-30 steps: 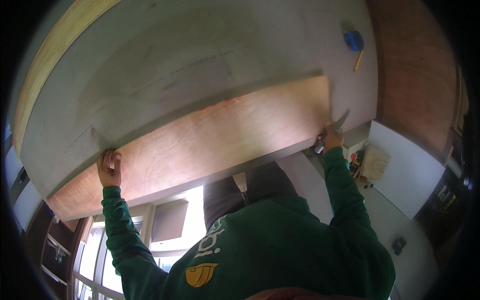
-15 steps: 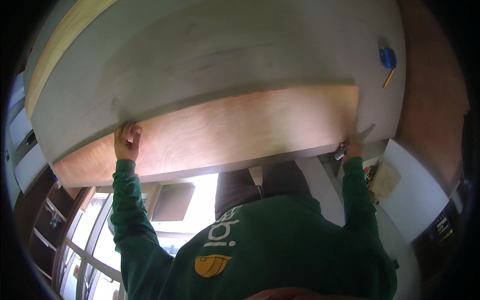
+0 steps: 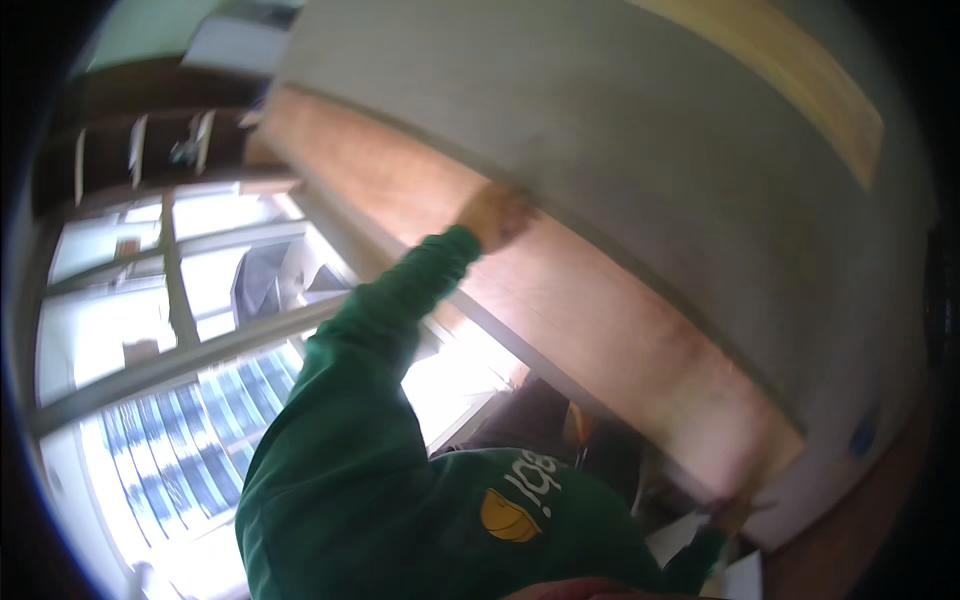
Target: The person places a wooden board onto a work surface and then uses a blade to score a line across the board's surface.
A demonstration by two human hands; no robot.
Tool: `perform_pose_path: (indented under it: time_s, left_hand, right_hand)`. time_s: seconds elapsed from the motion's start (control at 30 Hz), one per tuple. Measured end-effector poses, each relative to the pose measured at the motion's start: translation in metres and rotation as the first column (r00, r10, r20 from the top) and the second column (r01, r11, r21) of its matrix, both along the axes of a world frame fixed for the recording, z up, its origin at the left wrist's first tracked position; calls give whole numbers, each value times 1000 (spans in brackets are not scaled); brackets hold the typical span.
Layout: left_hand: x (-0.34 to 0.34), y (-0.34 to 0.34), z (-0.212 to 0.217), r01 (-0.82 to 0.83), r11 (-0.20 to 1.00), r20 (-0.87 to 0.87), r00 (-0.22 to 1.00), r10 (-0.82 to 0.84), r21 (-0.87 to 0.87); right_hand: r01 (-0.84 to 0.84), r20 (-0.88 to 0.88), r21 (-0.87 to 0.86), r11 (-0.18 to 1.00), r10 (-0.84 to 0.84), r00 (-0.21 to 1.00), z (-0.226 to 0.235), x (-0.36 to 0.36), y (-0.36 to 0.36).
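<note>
A long reddish-brown wooden board (image 3: 590, 300) lies along the near edge of the grey tabletop (image 3: 660, 120), slanting from upper left to lower right. My left hand (image 3: 498, 215) rests at its far edge, partway along, with the fingers curled over that edge and somewhat blurred. By the board's right end, my right hand (image 3: 735, 514) is closed around a metal tool (image 3: 765, 504). Only a pale pointed end of the tool shows clear of the fingers, and its kind is too blurred to tell.
A pale wooden strip (image 3: 790, 65) lies on the far part of the tabletop. The blue tape measure (image 3: 864, 434) is blurred near the right edge. Dark shelves (image 3: 110, 160) stand at the upper left, above bright windows (image 3: 110, 300).
My view has swung left, so the board now slants and more windows show. My left hand still sits at the board's far edge; my right hand stays by its right end with the tool.
</note>
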State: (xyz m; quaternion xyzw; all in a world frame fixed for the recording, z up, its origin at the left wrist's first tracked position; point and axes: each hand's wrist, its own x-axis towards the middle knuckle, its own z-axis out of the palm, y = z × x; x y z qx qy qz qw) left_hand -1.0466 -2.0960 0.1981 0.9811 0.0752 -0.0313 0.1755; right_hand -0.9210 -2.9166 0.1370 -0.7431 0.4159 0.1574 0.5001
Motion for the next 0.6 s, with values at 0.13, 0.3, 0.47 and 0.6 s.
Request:
perform_pose_path:
  time_s: [0.13, 0.3, 0.47, 0.6]
  left_hand:
    - [-48, -29, 37, -300, 952, 154, 945, 288, 56]
    - [-168, -116, 30, -748, 660, 115, 663, 740, 73]
    - [-329, -251, 12, -942, 330, -258, 333, 907, -57]
    - [-379, -269, 23, -993, 60, -608, 111, 786, -104]
  right_hand:
    - [-172, -2, -244, 954, 177, 984, -9, 20, -43]
    - [-94, 126, -291, 952, 136, 983, 42, 97, 5]
    - [-194, 251, 378, 905, 101, 963, 65, 169, 117]
    - [-247, 262, 562, 789, 114, 958, 153, 106, 295]
